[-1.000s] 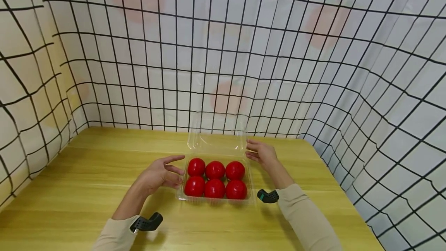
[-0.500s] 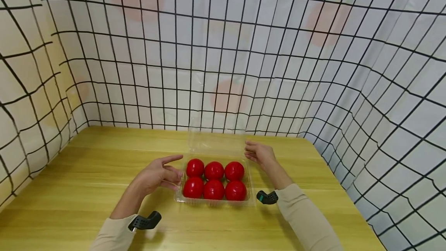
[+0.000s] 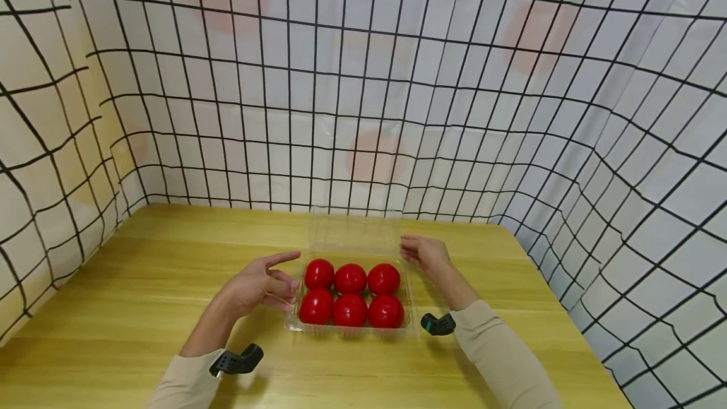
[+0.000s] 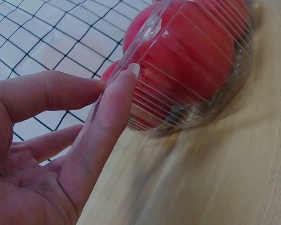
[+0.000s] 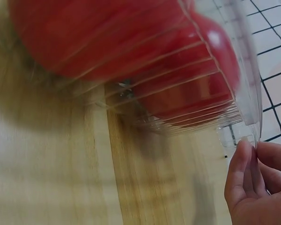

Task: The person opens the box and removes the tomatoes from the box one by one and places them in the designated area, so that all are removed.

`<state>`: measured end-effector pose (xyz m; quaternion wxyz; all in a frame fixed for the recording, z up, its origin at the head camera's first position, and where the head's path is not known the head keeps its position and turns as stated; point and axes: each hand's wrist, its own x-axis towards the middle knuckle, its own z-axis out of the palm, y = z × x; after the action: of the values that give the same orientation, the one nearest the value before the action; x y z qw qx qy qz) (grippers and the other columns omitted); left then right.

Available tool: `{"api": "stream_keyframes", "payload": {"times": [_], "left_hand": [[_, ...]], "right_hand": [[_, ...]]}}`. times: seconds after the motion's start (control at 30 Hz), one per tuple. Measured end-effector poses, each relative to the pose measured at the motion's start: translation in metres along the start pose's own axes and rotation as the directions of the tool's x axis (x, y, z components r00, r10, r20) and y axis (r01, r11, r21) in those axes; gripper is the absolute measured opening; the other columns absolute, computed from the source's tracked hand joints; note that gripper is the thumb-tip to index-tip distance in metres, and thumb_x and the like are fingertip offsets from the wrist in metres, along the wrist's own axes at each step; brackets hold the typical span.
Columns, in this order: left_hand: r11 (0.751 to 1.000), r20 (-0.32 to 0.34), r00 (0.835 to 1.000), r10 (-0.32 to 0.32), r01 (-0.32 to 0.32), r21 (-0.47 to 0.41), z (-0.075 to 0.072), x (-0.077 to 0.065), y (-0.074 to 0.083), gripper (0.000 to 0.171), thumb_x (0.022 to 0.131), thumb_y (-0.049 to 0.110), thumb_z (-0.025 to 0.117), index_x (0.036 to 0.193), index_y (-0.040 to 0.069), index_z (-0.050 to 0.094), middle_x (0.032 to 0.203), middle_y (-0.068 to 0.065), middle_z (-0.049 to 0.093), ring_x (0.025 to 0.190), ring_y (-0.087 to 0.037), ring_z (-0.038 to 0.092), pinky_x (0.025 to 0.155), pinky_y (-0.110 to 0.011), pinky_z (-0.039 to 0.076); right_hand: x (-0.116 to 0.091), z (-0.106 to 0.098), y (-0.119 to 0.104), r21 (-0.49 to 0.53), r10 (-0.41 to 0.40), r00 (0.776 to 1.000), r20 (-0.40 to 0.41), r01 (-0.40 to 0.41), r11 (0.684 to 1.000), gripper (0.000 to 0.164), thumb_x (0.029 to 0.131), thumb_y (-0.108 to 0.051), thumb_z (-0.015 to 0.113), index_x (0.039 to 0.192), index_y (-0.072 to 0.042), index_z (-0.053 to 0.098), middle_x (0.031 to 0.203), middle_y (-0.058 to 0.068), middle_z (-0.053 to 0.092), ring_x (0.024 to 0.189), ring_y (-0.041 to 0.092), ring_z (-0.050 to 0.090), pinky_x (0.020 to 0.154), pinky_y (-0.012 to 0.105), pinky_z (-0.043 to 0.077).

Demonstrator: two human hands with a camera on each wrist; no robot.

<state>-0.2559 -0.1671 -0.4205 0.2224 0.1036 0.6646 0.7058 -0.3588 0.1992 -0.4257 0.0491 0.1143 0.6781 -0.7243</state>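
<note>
A clear plastic clamshell box [image 3: 352,330] stands on the wooden table, with several red tomatoes [image 3: 350,279] in two rows inside. Its transparent lid [image 3: 354,232] is folded back behind it, toward the netted wall. At the box's left side, my left hand [image 3: 252,286] pinches the rim between thumb and finger, as the left wrist view shows, with the other fingers spread. My right hand [image 3: 428,254] is at the back right corner, near the hinge. In the right wrist view, thumb and fingertips of the hand [image 5: 264,187] pinch the thin plastic edge there.
The light wooden table [image 3: 170,257] extends around the box on every side. Behind and beside it rise pale walls [image 3: 272,81] with a black grid and faint fruit prints. A black wrist device [image 3: 237,360] is strapped to each sleeve.
The lid's top edge has sunk lower in the head view, tipping further back. My right hand has dropped slightly with it; my left hand has stayed almost still at the rim.
</note>
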Motion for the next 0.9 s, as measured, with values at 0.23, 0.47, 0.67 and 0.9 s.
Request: {"api": "stream_keyframes", "payload": {"times": [0.23, 0.47, 0.67, 0.9], "left_hand": [[1.0, 0.006, 1.0, -0.002, 0.002, -0.006, -0.002, 0.0, -0.001, 0.086, 0.089, -0.007, 0.064, 0.161, 0.002, 0.019, 0.094, -0.01, 0.068, 0.075, -0.019, 0.071, 0.071, -0.038, 0.065], [1.0, 0.012, 1.0, 0.008, -0.008, -0.011, -0.001, 0.0, -0.002, 0.085, 0.089, -0.007, 0.064, 0.161, 0.002, 0.018, 0.095, -0.011, 0.068, 0.074, -0.02, 0.07, 0.071, -0.037, 0.065], [1.0, 0.012, 1.0, 0.009, -0.008, -0.016, -0.002, 0.0, -0.003, 0.087, 0.089, -0.008, 0.064, 0.161, 0.003, 0.018, 0.094, -0.012, 0.068, 0.074, -0.02, 0.07, 0.071, -0.038, 0.065], [1.0, 0.01, 1.0, 0.007, -0.007, -0.011, -0.001, -0.001, -0.002, 0.087, 0.088, -0.008, 0.064, 0.161, 0.003, 0.018, 0.095, -0.011, 0.068, 0.074, -0.02, 0.07, 0.071, -0.038, 0.065]], "right_hand": [[-0.002, -0.001, 0.0, -0.021, -0.004, 1.0, 0.023, 0.005, 1.0, 0.042, 0.098, -0.006, 0.064, 0.137, 0.008, 0.058, 0.105, 0.012, 0.076, 0.079, 0.01, 0.073, 0.073, 0.021, 0.061], [-0.002, -0.005, -0.003, -0.007, 0.037, 0.998, 0.042, -0.037, 0.999, 0.044, 0.099, -0.009, 0.063, 0.137, 0.012, 0.055, 0.101, 0.015, 0.075, 0.079, 0.013, 0.073, 0.077, 0.025, 0.062], [-0.011, -0.008, -0.013, -0.056, 0.059, 0.996, 0.061, -0.056, 0.997, 0.047, 0.099, -0.013, 0.065, 0.138, 0.011, 0.055, 0.118, 0.025, 0.07, 0.081, 0.016, 0.074, 0.082, 0.029, 0.062], [-0.018, -0.012, -0.021, -0.143, 0.045, 0.995, 0.086, -0.032, 0.989, 0.049, 0.096, -0.016, 0.069, 0.135, 0.01, 0.058, 0.132, 0.031, 0.062, 0.086, 0.017, 0.074, 0.082, 0.028, 0.062]]}}
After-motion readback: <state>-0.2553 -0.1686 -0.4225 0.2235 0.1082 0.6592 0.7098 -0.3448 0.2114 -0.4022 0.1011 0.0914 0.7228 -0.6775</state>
